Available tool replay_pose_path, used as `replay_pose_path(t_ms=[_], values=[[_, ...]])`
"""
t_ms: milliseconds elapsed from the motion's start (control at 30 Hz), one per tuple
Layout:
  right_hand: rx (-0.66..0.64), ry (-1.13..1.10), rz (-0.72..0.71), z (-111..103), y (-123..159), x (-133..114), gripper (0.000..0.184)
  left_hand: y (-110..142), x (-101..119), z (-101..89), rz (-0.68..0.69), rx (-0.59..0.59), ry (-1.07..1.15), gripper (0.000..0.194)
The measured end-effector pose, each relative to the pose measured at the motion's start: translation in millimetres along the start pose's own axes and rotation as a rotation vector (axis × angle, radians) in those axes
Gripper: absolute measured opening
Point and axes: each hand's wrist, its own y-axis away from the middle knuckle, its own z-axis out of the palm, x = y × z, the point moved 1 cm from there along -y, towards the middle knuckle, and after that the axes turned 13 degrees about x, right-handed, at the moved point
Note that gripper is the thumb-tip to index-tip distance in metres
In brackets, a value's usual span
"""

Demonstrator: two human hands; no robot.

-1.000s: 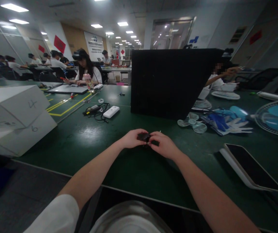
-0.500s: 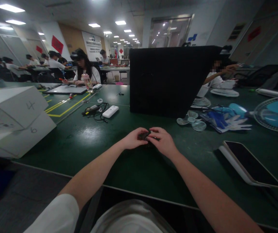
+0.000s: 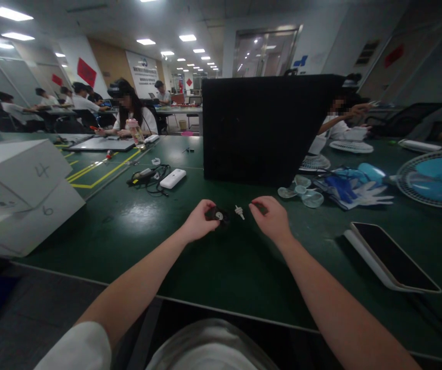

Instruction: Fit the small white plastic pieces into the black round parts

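My left hand (image 3: 199, 222) pinches a small dark casing (image 3: 222, 216) just above the green table; a white round piece shows inside it. Between my hands lies a little cluster of white parts (image 3: 240, 211), perhaps small gears with a shaft, touched by neither hand. Just right of that cluster is my right hand (image 3: 270, 220), its thumb and index finger drawn together at the tips. Whether anything tiny sits in that pinch I cannot make out.
A large black box (image 3: 259, 128) stands beyond my hands. White cartons (image 3: 16, 205) sit at left, a white power bank (image 3: 173, 179) with cables nearby. On the right are a clear fan blade (image 3: 301, 192), gloves (image 3: 344, 191), a blue fan (image 3: 437, 177) and a phone (image 3: 394, 257).
My hands have moved apart, the left keeping the dark casing and the right drawing away from it. The white cluster now shows on the table between them. The view has shifted slightly.
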Motion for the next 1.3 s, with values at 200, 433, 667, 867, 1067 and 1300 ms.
replay_pose_path(t_ms=[200, 433, 667, 867, 1067, 1300], values=[[-0.256, 0.313, 0.04, 36.5, 9.6, 5.1, 0.042, -0.4, -4.0, -15.8, 0.173, 0.063, -0.037, 0.049], [-0.311, 0.136, 0.186, 25.7, 8.2, 1.8, 0.025, 3.1, -6.6, -6.9, 0.236, 0.033, -0.209, 0.065], [-0.219, -0.155, 0.089, 1.8, 12.5, -32.1, 0.024, 10.1, -3.1, -0.8, 0.262, 0.015, -0.334, 0.054], [-0.278, -0.166, -0.016, 5.1, 16.4, -44.2, 0.019, 11.9, -2.9, 2.4, 0.244, 0.0, -0.24, 0.05], [-0.36, -0.18, 0.049, 10.6, 16.8, -37.4, 0.017, 8.7, -11.2, 4.6, 0.147, -0.038, -0.122, 0.049], [-0.174, -0.24, 0.052, -2.7, 13.4, -49.1, 0.02, 7.2, -8.1, 4.2, 0.114, -0.017, -0.016, 0.05]])
